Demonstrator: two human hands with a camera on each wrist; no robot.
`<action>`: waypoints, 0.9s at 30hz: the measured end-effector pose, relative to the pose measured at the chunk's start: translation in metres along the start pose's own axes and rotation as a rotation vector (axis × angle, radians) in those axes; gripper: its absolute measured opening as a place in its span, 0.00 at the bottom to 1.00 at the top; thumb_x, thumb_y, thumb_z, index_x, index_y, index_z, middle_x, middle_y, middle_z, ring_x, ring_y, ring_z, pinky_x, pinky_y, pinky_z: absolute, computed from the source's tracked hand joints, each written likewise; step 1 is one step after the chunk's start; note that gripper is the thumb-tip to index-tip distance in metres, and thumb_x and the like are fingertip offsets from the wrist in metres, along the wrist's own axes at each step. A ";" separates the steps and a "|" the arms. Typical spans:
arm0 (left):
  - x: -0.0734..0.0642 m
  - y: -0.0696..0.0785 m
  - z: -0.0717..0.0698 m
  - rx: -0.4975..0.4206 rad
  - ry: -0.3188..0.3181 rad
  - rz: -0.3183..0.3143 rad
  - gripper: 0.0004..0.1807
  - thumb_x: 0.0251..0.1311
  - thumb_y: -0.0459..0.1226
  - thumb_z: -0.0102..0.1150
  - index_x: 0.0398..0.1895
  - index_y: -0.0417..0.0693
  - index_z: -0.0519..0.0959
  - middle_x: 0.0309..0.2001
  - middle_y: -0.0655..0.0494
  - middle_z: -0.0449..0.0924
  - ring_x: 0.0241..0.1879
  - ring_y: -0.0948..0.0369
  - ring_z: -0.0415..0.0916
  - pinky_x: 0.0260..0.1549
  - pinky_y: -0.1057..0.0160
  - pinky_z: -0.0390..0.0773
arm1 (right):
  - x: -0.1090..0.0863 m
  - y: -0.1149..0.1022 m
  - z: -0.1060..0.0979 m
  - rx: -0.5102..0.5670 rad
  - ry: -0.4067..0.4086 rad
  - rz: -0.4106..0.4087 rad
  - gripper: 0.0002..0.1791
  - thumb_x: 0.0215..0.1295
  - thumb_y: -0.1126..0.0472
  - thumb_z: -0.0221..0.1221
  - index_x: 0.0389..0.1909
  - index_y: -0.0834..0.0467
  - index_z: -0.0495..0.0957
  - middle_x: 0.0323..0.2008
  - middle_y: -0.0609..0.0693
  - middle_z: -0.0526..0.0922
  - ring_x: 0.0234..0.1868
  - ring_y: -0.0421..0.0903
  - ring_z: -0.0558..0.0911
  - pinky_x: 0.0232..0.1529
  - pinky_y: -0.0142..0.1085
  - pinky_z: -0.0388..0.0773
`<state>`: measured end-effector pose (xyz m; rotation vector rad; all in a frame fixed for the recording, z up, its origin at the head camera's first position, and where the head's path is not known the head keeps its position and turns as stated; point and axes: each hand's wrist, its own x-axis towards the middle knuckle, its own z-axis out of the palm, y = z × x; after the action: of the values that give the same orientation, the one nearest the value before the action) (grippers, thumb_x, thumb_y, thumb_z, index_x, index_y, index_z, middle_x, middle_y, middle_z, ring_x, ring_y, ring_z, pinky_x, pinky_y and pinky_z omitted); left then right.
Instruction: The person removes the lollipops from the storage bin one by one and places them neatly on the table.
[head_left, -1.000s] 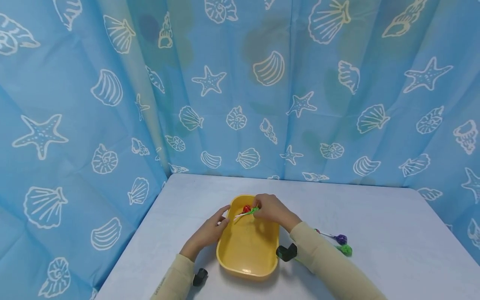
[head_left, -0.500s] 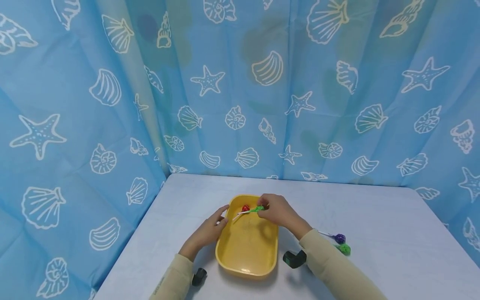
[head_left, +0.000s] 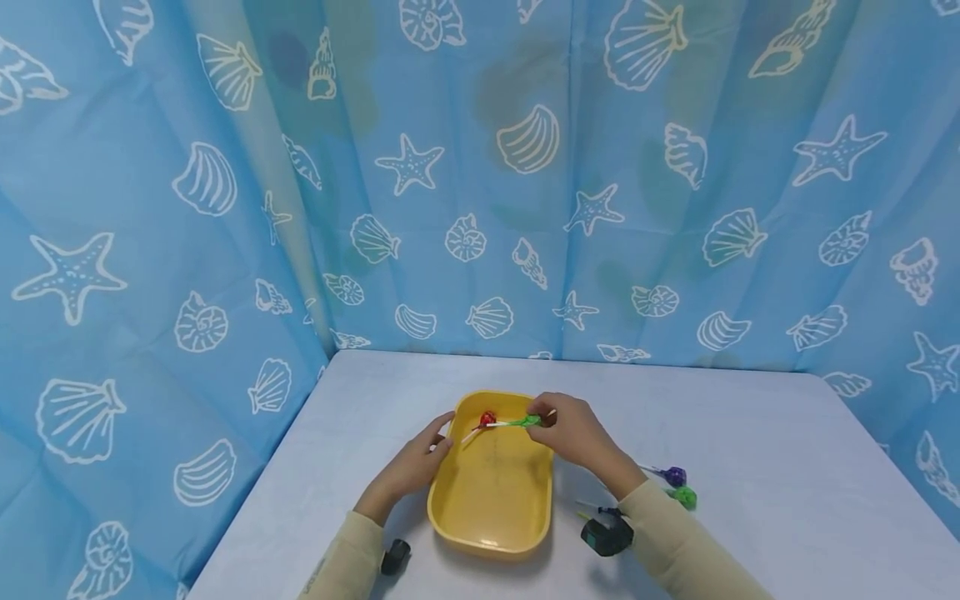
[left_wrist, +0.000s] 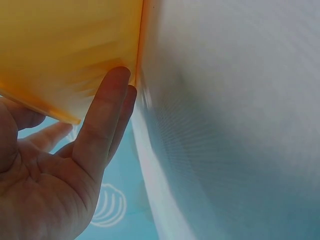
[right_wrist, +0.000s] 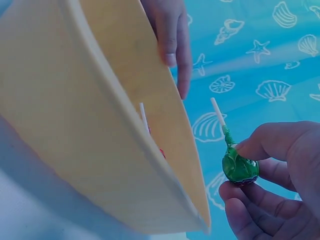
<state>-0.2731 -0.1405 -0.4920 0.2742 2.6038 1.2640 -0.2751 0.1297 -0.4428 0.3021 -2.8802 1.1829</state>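
Observation:
A yellow tray point(head_left: 491, 492) stands on the table with a red lollipop point(head_left: 487, 419) in its far part. My right hand point(head_left: 573, 429) is over the tray's far right rim and pinches a green lollipop point(right_wrist: 239, 167) by its wrapped head. The white stick points left and overlaps the red lollipop in the head view. My left hand point(head_left: 408, 471) is at the tray's left side; in the left wrist view its straight fingers point(left_wrist: 100, 125) rest against the outer wall, with the thumb near the rim.
To the right of the tray lie a purple lollipop point(head_left: 675, 476) and another green lollipop point(head_left: 684, 497), partly behind the right sleeve point(head_left: 682, 533). Dark wrist cameras hang at both forearms. A blue shell-print curtain point(head_left: 450, 192) backs the white table point(head_left: 750, 433).
My right hand has moved right, from inside the tray to over its right rim, with the green lollipop between its fingers. The left hand stays at the tray's side.

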 end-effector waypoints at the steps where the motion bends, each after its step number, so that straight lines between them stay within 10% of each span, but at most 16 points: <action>1: 0.000 0.000 0.000 -0.001 0.000 0.001 0.29 0.78 0.42 0.46 0.79 0.54 0.59 0.60 0.39 0.75 0.48 0.52 0.78 0.48 0.47 0.81 | -0.002 0.001 -0.001 0.003 0.008 0.003 0.11 0.59 0.62 0.70 0.43 0.56 0.83 0.38 0.47 0.83 0.39 0.45 0.80 0.41 0.37 0.84; 27: -0.002 0.002 0.000 -0.034 -0.014 0.002 0.29 0.79 0.42 0.46 0.79 0.53 0.58 0.57 0.41 0.76 0.42 0.55 0.78 0.40 0.53 0.83 | -0.055 0.034 -0.038 -0.007 0.134 -0.012 0.09 0.62 0.62 0.67 0.43 0.56 0.83 0.39 0.47 0.83 0.39 0.45 0.82 0.40 0.41 0.84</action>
<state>-0.2707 -0.1401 -0.4896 0.2784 2.5681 1.3008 -0.2300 0.1894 -0.4437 0.2310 -2.7633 1.1443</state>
